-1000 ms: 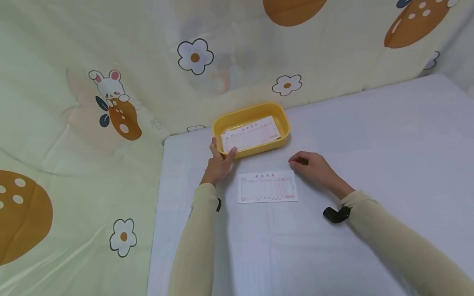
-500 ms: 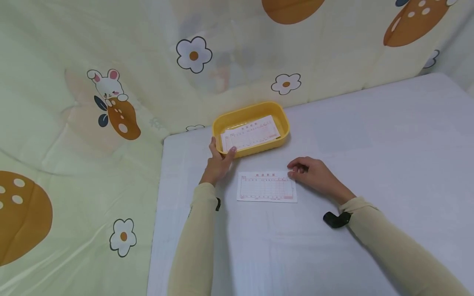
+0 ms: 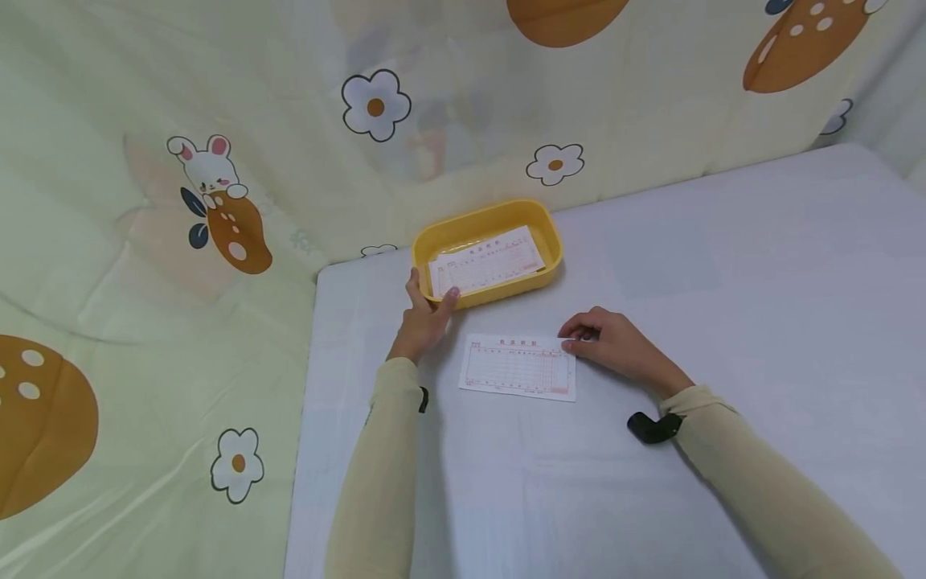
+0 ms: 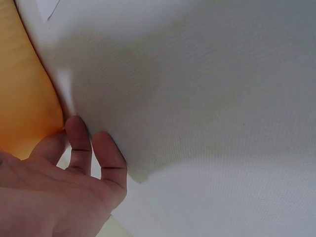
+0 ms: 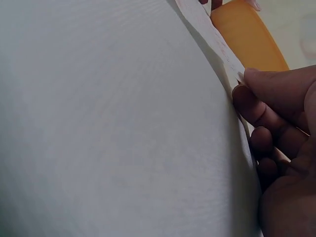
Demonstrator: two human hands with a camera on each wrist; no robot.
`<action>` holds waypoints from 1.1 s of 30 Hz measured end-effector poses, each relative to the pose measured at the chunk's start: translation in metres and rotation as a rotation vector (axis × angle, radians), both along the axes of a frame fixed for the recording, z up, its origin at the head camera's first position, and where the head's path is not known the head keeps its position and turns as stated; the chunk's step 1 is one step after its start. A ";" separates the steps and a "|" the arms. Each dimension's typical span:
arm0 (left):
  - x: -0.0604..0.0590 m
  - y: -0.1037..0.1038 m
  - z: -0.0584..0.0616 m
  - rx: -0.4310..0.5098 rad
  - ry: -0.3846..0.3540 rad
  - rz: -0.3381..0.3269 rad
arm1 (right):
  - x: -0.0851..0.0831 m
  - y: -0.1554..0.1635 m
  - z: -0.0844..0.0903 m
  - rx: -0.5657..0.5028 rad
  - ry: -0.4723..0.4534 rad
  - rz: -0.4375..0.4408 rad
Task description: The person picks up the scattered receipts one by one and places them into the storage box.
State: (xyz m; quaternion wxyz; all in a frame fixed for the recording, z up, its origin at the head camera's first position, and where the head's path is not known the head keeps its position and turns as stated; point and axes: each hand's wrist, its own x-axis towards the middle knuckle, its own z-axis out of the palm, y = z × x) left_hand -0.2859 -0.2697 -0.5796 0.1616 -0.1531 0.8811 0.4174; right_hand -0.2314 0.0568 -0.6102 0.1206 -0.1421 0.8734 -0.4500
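A yellow plastic tray (image 3: 492, 299) stands at the back of the table, with several red-printed white slips (image 3: 486, 261) lying in it. My left hand (image 3: 423, 322) grips its near left corner, thumb at the rim and fingers on the outside. In the left wrist view, the left fingers (image 4: 79, 140) curl against the tray's wall (image 4: 29, 98). In front of the tray is a white receipt slip (image 3: 510, 370) with a red printed grid. My right hand (image 3: 611, 342) pinches its top right corner between thumb and forefinger; in the right wrist view, the slip's edge (image 5: 217, 44) rises slightly off the cloth.
A white cloth (image 3: 723, 322) covers the table, which extends to the right. Behind and to the left hangs a pale green curtain (image 3: 289, 121) printed with flowers and a rabbit. The tray stands close against it.
My right hand has moved slightly left and down onto the slip's corner and pinches it. The slip has turned a little, its right end nearer me. The left hand stays on the tray.
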 end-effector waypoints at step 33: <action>-0.001 0.000 0.001 0.005 -0.017 0.017 | -0.003 -0.001 -0.003 -0.053 0.018 -0.049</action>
